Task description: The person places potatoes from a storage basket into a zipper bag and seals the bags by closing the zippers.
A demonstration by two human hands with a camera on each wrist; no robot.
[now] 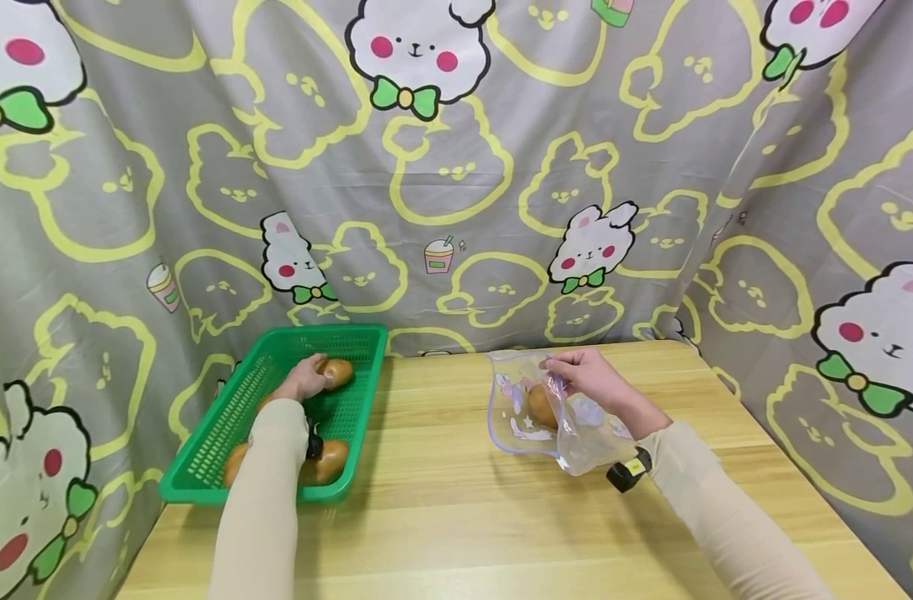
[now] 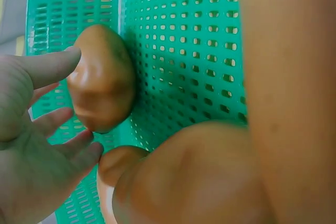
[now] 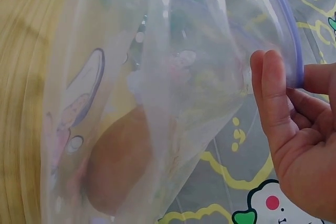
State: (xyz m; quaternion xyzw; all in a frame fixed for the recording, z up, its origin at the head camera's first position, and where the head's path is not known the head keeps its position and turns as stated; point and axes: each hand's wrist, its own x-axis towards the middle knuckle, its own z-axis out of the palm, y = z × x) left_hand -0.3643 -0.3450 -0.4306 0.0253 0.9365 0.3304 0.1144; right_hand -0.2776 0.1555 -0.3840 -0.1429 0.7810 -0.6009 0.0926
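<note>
Over in the basket [image 1: 201, 467], the left hand [image 1: 306, 382] cups a potato [image 1: 338, 372], fingers spread on it; the right hand [image 1: 587, 375] pinches the bag [image 1: 527, 417] rim, another potato [image 1: 542, 406] inside

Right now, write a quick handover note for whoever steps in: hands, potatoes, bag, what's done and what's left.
Left hand: in the green basket, fingers reaching round a potato, not clearly gripped.
Right hand: pinches the rim of the clear zip bag, holding it open on the table.
Done: one bagged potato already inside.
Left: at least two more potatoes lie at the basket's near end.
</note>
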